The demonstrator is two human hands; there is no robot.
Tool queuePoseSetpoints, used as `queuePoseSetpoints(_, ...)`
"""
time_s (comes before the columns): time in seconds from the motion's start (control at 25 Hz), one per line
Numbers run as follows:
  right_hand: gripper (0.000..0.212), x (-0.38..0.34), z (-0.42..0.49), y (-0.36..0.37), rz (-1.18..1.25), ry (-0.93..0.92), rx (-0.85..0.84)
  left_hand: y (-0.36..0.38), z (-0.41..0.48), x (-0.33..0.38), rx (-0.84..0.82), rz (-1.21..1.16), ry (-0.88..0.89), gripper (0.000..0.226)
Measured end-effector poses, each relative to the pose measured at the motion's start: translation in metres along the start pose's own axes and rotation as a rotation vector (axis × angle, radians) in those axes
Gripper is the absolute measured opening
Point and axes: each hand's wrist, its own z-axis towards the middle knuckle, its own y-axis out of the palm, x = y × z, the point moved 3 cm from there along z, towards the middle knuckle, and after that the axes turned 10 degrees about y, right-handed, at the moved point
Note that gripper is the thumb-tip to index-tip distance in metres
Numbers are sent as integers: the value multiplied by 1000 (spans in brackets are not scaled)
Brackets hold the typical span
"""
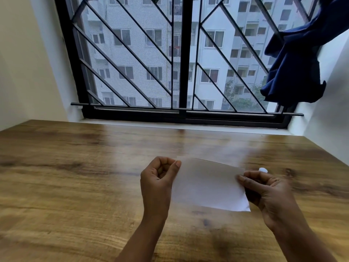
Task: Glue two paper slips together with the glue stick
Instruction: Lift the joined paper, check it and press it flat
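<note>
Both hands are on the paper right now, held up just over the wooden surface [75, 167] in front of the window [179, 59]. Left hand [157, 178] is curled narrow, thumb pinching the paper slip [207, 186] at its upper left corner. Right hand [268, 188] pinches the right edge between thumb and fingers, and there's a small white rounded thing [263, 170] peeking out just behind those fingers. My guess is that's the cap or end of the glue stick tucked in that hand, but it's too small and blurry to be sure.

Honestly I can only make out one sheet. There's a faint dark line along the top edge that might be a second slip behind it, can't tell. Everything's a bit motion-smeared.

So the bit that matters: the paper's long axis runs left to right between the two hands, tilted a little so the right end sits lower and closer to the person. It's stretched between them, neither hand nearer really, each owns one end. If that white thing is the glue, the right hand is the one that has to let go to use it, leaving the left to hold the slip or lay it flat on the surface. Floppy paper on one corner pinch will droop, so setting it down first seems safer.
</note>
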Motion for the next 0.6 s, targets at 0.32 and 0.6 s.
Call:
queuePoseSetpoints(0.32, 15, 1, -2, 2, 2, 2, -7, 0, 1, 1, 28, -5, 28, 12)
queuePoseSetpoints(0.6, 16, 4, -1, 1, -15, 22, -11, -1, 1, 1, 58, 2, 26, 11)
